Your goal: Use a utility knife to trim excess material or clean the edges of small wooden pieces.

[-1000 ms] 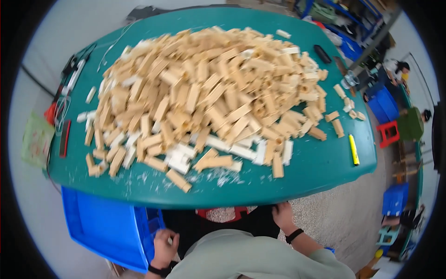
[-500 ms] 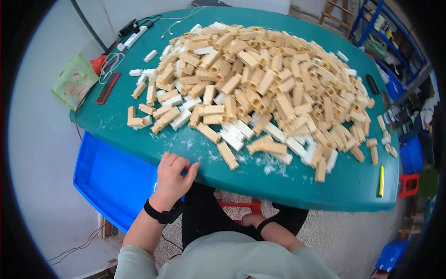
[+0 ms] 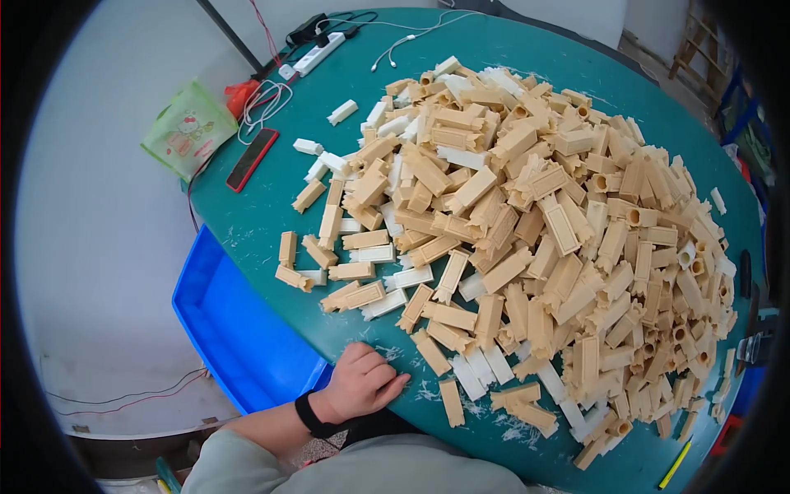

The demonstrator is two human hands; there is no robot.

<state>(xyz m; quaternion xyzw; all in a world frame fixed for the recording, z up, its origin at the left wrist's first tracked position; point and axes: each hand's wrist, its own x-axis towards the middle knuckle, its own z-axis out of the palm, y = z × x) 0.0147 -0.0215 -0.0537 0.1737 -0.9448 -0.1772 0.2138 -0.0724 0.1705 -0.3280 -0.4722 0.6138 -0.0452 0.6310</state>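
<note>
Left hand (image 3: 362, 381) rests at near table (image 3: 271, 193) edge, fingers curled, gripping nothing. Right hand out of view. Nearest block (image 3: 451, 402) just beside fingertips; blue bin (image 3: 234, 329) below edge (empty-looking). Judged: reaching stage; next needs grasping block.

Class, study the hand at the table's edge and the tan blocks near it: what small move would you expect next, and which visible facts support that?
Probably a short reach forward to the nearest tan block. The left hand rests on the green table edge holding nothing, loose blocks lie just beyond its fingertips, and the blue bin sits open beside it. The right hand is out of view.
</note>
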